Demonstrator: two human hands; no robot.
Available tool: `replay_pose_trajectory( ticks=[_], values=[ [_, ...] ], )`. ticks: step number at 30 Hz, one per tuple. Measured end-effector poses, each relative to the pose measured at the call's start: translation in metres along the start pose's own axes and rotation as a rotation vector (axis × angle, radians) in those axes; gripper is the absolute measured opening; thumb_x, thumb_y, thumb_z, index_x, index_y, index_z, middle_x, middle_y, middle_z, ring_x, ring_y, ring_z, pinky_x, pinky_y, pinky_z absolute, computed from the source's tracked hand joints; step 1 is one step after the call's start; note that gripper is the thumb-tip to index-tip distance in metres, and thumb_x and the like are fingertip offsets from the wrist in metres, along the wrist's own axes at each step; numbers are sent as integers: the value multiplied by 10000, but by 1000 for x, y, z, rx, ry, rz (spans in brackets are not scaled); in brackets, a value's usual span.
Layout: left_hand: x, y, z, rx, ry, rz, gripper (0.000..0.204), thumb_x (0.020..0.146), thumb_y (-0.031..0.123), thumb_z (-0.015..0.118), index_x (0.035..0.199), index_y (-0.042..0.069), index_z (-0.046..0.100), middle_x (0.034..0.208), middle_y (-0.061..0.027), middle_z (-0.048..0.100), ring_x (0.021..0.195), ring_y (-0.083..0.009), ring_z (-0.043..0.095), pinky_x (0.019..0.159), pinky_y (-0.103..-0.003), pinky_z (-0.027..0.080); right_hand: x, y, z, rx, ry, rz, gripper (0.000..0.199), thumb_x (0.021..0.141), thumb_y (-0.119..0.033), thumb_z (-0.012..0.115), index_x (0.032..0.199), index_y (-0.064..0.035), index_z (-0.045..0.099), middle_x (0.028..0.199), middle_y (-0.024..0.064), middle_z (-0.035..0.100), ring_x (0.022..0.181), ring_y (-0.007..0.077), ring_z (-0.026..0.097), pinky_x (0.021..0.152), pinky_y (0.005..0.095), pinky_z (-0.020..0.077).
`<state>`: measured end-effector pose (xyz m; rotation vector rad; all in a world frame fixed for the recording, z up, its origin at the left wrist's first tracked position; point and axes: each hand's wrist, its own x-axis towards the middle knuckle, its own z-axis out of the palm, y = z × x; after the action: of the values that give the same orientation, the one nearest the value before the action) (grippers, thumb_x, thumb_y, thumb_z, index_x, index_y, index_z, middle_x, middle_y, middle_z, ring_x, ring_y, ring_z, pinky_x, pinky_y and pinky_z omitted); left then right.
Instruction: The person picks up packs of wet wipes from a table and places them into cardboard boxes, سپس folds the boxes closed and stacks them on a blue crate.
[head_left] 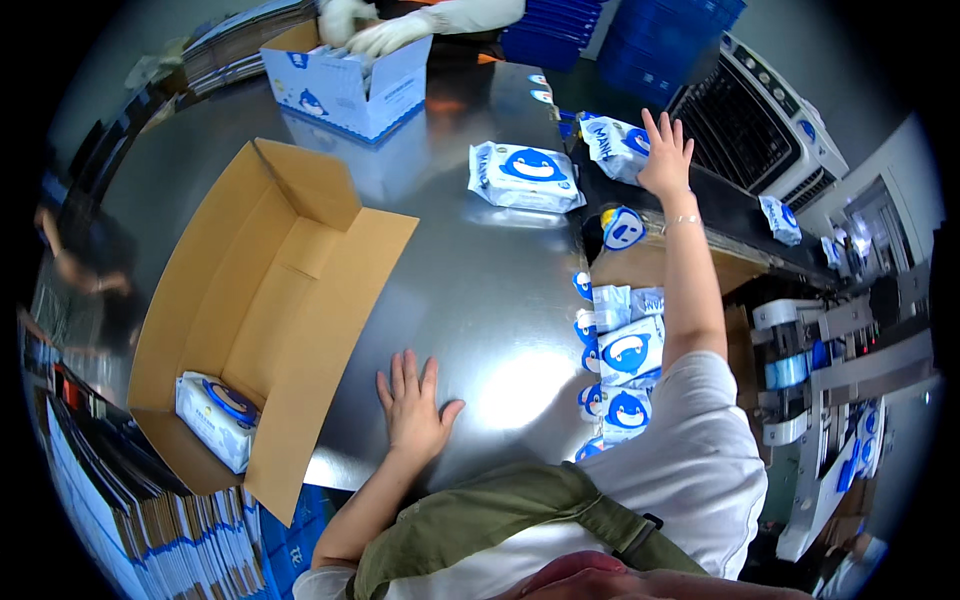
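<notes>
My left hand (416,412) lies palm down on the shiny metal table (450,310), fingers spread, holding nothing. With my arm stretched out, my right hand (667,160) is at the right end of a white-and-blue wipes pack (612,148) on the dark conveyor belt (735,205). Its fingers are apart; whether the palm touches the pack I cannot tell. Another wipes pack (525,178) rests on the table near the belt. To the left stands an open brown cardboard box (290,275) with one wipes pack (217,420) in its near end.
Across the table, a co-worker's gloved hands (385,35) reach into a white-and-blue carton (350,95). Further packs (780,220) sit along the belt. Several packs (630,350) lie beside the table's right edge. Flattened cartons (175,545) are stacked at lower left, blue crates (665,45) at the back.
</notes>
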<state>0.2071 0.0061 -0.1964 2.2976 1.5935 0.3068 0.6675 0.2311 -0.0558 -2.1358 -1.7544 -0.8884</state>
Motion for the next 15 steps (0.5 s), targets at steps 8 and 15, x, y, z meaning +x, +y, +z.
replay_pose_trajectory(
  ticks=[8, 15],
  values=[
    [-2, -11, 2, -67, 36, -6, 679, 850, 429, 632, 1389, 73, 420, 1494, -236, 278, 1414, -390, 190, 1121, -605, 97, 70, -141, 3, 388, -354, -94, 843, 443, -66, 806, 1248, -207, 600, 1249, 114, 601, 1156, 326, 552, 982, 385, 454],
    [-4, -19, 2, -142, 106, 8, 642, 821, 345, 674, 1341, 34, 459, 1464, -226, 336, 1396, -383, 241, 1128, -575, 123, 28, -195, -30, 714, -760, -406, 792, 450, -14, 706, 1232, -98, 620, 1170, 168, 649, 1091, 337, 602, 965, 361, 462]
  ],
)
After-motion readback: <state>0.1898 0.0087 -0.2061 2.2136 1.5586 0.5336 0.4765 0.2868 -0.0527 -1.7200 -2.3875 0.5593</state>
